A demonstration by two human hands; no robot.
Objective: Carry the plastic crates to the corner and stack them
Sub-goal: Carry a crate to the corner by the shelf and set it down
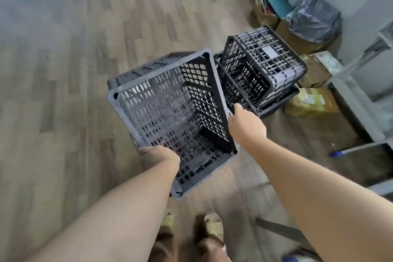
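I hold one grey crate (170, 112), left hand (161, 153) and right hand (244, 121) gripping its rim; two crates (261, 64) stacked far right on wood floor (63, 70).

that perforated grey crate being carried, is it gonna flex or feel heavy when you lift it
The grey crate probably feels light for its size: its walls and base are mostly holes and it looks empty. It likely stays fairly stiff, since the thick rim looks straight while the left hand and right hand hold it tilted. With that tilt, it could swing if one grip loosens.
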